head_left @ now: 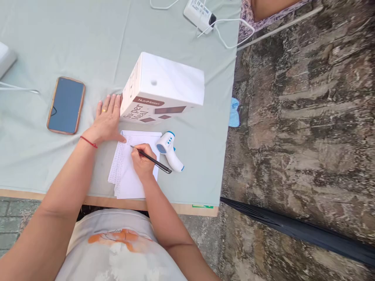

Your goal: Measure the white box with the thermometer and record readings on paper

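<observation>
In my right hand [143, 162] is a black pen [154, 160], its tip on a white notepad [131, 179] with rows of small writing down its left side. My left hand [108, 123] lies flat with fingers stretched, its thumb at the pad's upper left edge and its fingertips beside a white box [172, 80]. That box is printed "NutriMotion Super Meal" and stands just beyond the pad. A white and blue infrared thermometer [170, 152] lies right of the pad, close to my right hand. Left of my left hand rests a phone [66, 105] in a brown case.
A pale green cloth covers the table [202, 164]. At the far edge is a white device [199, 15] with a looping cable [222, 37]. Another white object [6, 58] sits at the left. Part of a person [269, 8] shows top right, beside a stone wall [293, 128].
</observation>
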{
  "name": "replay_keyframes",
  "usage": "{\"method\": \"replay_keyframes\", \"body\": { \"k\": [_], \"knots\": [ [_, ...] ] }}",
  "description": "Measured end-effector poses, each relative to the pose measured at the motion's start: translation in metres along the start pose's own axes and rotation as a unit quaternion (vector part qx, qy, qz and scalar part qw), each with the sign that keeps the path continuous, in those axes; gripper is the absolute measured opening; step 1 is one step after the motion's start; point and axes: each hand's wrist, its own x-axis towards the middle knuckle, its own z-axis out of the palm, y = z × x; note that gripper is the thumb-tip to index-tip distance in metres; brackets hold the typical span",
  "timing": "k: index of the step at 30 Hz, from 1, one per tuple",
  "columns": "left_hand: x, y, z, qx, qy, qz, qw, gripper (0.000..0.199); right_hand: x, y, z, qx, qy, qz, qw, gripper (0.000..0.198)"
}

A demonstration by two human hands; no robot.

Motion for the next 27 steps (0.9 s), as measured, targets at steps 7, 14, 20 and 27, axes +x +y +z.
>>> {"method": "replay_keyframes", "body": {
  "k": [7, 14, 20, 27],
  "knots": [
    [0.004, -0.003, 0.002, -0.004, 0.007, -0.017, 1.0, 0.162, 0.004, 0.002, -0.022, -0.072, -0.018, -0.149, 0.986, 0.017],
    [-0.007, 0.014, -0.016, -0.02, -0.002, -0.043, 0.999, 0.123, 0.004, 0.028, -0.041, -0.221, -0.077, -0.291, 0.928, 0.049],
    [-0.036, 0.037, -0.062, 0.013, 0.094, -0.152, 0.984, 0.07, -0.006, 0.025, -0.049, -0.158, -0.028, -0.296, 0.942, 0.042],
    [-0.099, 0.02, -0.076, 0.16, 0.116, -0.389, 0.9, 0.108, -0.005, 0.012, -0.073, -0.078, -0.011, -0.29, 0.954, 0.025]
  ]
}}
